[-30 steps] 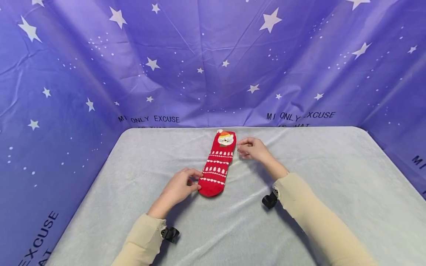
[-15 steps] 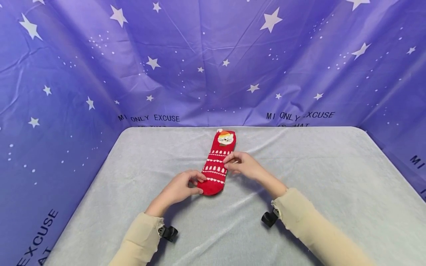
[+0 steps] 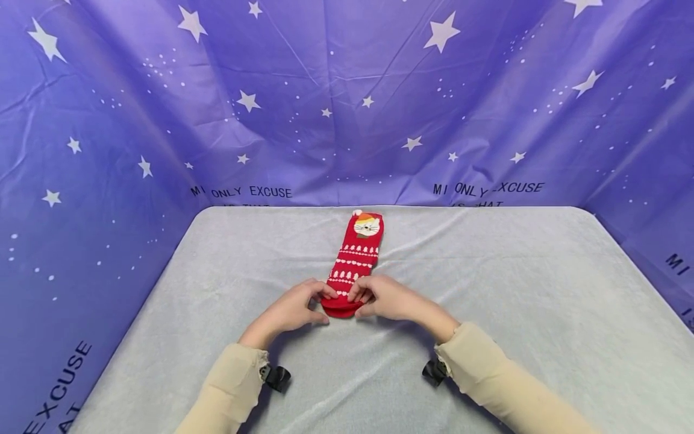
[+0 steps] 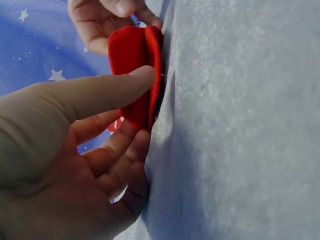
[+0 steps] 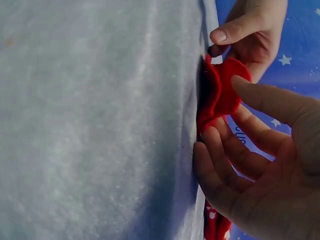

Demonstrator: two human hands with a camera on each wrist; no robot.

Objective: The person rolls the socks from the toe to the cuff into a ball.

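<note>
A wrinkled purple star-printed backdrop [image 3: 347, 102] rises behind and to both sides of the grey cloth-covered surface [image 3: 488, 301], and on that surface a red Christmas sock [image 3: 358, 256] lies flat along the centre line, its cat-faced cuff toward twelve o'clock and its toe at six. Both hands meet at the toe: the left hand [image 3: 290, 310] pinches the toe's edge from about eight o'clock, thumb on top and fingers curled beneath, while the right hand [image 3: 387, 299] grips it from about four o'clock in the same way. The wrist views show the toe lifted a little off the surface and starting to curl over, so the step in hand looks like the beginning of a fold or roll from toe toward cuff; the next move would call for both hands to carry the edge evenly toward twelve. The toe's tip is largely hidden under the fingers, and the backdrop lettering is cut off.
</note>
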